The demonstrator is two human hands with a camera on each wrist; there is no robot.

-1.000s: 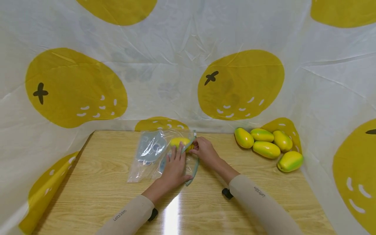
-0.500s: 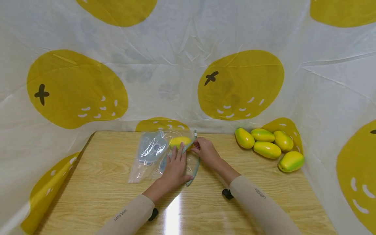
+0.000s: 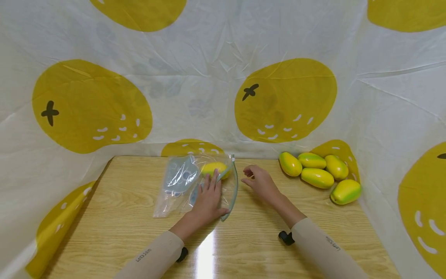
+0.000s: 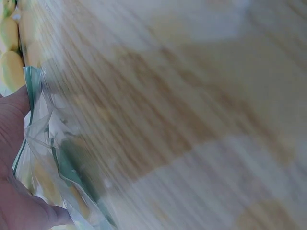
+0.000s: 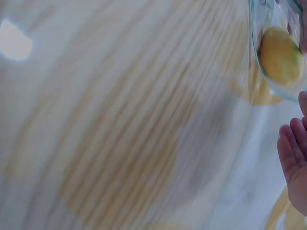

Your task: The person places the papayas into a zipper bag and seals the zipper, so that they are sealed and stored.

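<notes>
So the left hand [image 3: 207,197] is lying on a clear plastic zip bag [image 3: 163,208] with a grey-green edge strip [image 3: 236,186] and a blue-grey cartoon print [image 3: 179,176]. Its fingers are pretty straight and a bit spread, fingertips right at the near side of a glossy yellow-and-green mango-shaped fruit [image 3: 212,169], thumb stretched out to the near end of the strip. Looks like pressing down rather than pinching, though I can't tell how hard.

The fruit is inside the bag on its side, close to the mouth. The mouth is gaping: one strip slants across the fruit's right end, the other bows out to the right.

The right hand [image 3: 263,186] is just beside the mouth, not touching the bag. Its fingers are loosely bent, with a gap between them and the thumb, so nothing's in that grip.

Over toward the far right corner of the light wood-grain table [image 3: 132,217] there's a bunch of five more yellow-green fruits [image 3: 317,178], four huddled together and one a little nearer. Behind it all hangs a white cloth [image 3: 195,93] with big yellow fruit prints. Both arms have beige sleeves [image 3: 150,255] with dark lettering.
</notes>
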